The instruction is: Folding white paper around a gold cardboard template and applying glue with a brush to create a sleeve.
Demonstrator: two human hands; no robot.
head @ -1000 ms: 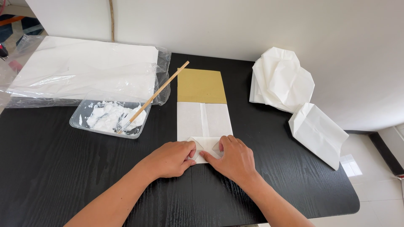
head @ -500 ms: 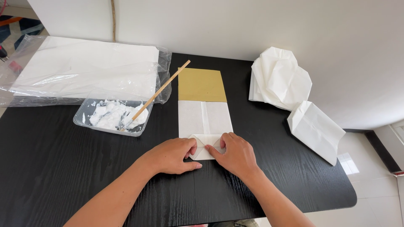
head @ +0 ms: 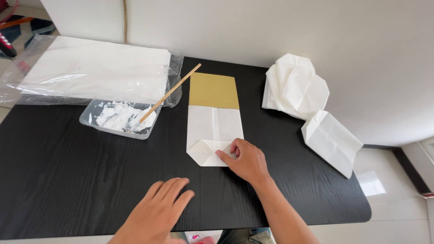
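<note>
Right hand, fingers together, presses the folded bottom corner of the white paper bag. Left hand hovers spread and empty over the black surface, apart from the bag.

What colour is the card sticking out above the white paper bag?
Mustard yellow-brown card, plain, seen in the head view.

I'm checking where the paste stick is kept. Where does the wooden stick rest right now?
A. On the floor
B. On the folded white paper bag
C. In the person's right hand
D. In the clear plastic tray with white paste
D: the wooden stick leans with its lower end in the clear tray of white paste, apart from both hands.
</note>
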